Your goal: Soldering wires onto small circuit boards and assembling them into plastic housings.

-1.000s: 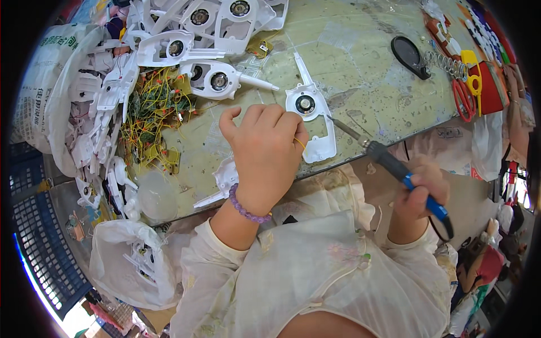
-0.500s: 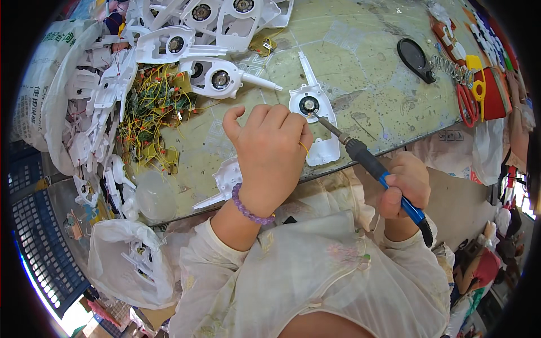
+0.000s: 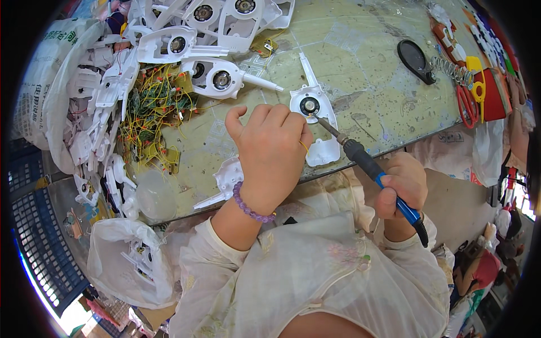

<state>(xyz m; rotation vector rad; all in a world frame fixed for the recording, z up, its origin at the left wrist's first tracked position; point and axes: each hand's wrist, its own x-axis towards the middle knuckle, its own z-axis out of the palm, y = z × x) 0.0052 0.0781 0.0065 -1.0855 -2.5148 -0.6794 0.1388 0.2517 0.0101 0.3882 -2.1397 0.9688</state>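
In my right hand (image 3: 404, 186) is a soldering iron (image 3: 360, 158) with a blue and black handle, the fingers closed round it. Its tip meets the lower edge of a round speaker (image 3: 309, 105) set in a white plastic housing (image 3: 322, 152), which lies near the table's front edge. My left hand (image 3: 273, 152), wearing a purple bead bracelet, is closed just left of that housing. A thin yellow strand shows at its right side; whatever the fingers grip is hidden beneath them. Another white housing part (image 3: 228, 176) lies partly behind the left wrist.
Left on the table (image 3: 383, 73) lies a tangled heap of circuit boards (image 3: 152, 115) with yellow wires. White housings (image 3: 221, 80) pile up behind it. At the right are a coiled-spring stand (image 3: 445, 63), a black oval piece (image 3: 414, 56) and red-handled scissors (image 3: 467, 107). A plastic bag (image 3: 107, 270) hangs below left.
The soldering iron's handle has shifted slightly left with my right hand, its tip staying at the speaker's edge. My left hand is almost unmoved.
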